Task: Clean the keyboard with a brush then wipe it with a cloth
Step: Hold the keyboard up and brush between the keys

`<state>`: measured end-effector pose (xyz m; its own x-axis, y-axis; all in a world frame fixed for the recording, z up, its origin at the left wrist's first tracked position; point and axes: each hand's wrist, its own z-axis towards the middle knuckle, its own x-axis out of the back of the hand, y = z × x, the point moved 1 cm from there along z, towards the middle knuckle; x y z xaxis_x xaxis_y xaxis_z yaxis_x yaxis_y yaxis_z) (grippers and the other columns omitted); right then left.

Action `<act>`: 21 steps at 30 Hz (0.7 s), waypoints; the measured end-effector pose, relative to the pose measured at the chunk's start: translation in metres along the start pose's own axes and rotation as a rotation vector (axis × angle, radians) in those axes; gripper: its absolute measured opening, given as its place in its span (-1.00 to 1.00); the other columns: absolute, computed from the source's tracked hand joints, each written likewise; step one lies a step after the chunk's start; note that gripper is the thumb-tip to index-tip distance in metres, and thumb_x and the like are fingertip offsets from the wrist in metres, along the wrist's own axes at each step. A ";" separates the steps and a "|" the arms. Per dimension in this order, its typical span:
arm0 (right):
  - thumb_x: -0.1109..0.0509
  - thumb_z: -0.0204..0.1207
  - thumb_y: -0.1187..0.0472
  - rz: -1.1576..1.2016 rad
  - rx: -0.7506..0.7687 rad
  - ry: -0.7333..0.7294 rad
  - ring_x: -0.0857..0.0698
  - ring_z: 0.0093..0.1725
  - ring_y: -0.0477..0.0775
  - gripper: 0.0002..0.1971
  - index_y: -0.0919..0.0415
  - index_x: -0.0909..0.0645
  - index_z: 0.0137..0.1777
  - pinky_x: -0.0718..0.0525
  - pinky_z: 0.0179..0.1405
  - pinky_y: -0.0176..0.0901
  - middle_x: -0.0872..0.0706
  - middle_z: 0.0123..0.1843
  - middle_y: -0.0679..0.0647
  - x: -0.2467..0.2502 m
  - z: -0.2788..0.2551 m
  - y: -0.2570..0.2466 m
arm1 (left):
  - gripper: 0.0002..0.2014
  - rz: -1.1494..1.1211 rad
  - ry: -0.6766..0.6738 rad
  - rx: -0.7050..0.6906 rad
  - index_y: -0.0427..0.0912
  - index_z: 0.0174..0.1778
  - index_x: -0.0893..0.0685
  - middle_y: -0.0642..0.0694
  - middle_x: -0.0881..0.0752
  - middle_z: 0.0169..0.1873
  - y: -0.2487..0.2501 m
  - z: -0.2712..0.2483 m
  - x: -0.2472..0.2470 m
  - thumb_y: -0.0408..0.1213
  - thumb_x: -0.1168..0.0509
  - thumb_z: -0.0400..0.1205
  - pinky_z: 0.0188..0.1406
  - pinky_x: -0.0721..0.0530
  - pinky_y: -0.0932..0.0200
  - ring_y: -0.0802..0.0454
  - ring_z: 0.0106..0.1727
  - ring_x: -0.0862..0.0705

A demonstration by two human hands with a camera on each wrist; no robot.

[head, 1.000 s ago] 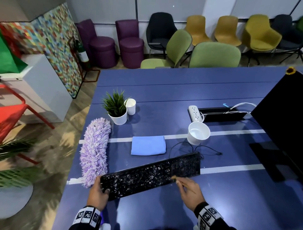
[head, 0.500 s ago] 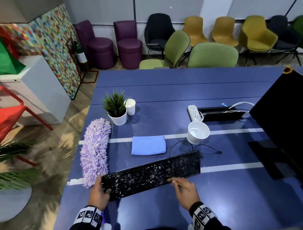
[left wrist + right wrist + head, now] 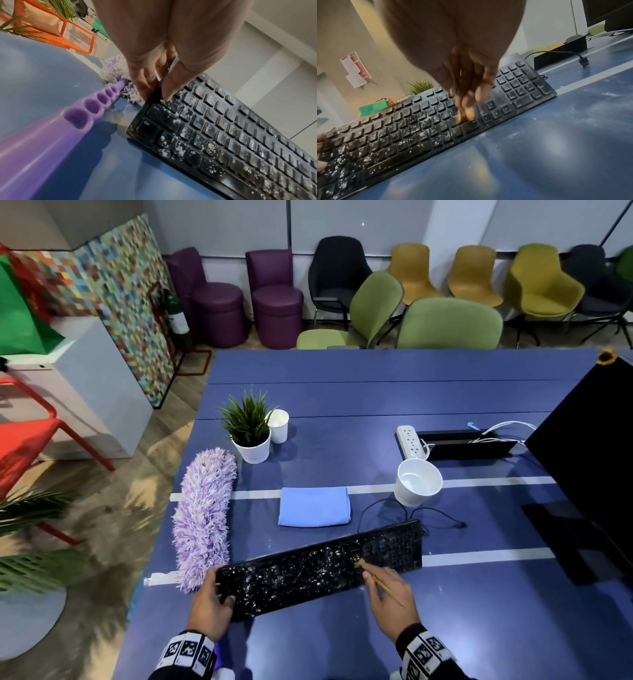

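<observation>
A black keyboard speckled with white crumbs lies slantwise on the blue table. My left hand grips its left end, thumb on top and fingers behind the edge. My right hand holds a thin wooden-handled brush, whose tan bristles press on the keys just left of the arrow keys. The keyboard is dirtiest on its left half. A folded light-blue cloth lies behind the keyboard, untouched.
A purple fluffy duster lies left of the keyboard, its handle beside my left hand. A white bowl, potted plant, paper cup, power strip and black monitor stand farther back and right.
My right hand and the brush have slid slightly left along the keys and back. My left hand has kept its grip on the keyboard's left end.
</observation>
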<state>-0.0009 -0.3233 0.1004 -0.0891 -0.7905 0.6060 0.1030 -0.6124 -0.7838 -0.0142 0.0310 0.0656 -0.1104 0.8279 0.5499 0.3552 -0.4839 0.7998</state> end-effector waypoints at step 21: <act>-0.27 0.59 -0.03 -0.060 0.042 -0.030 -0.67 -0.24 -0.31 -0.72 0.05 -0.77 0.07 -0.64 -0.25 -0.55 -0.76 -0.17 -0.02 0.008 0.015 -0.012 | -0.38 0.000 -0.020 0.017 0.08 0.22 -0.41 -0.15 -0.78 -0.09 0.007 -0.003 0.004 -0.68 -0.35 0.45 -0.04 -0.72 0.09 -0.02 -0.17 -0.79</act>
<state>0.0121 -0.3225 0.1162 -0.0666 -0.7521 0.6556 0.1395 -0.6576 -0.7403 -0.0148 0.0303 0.0736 -0.0919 0.8336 0.5447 0.3712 -0.4789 0.7955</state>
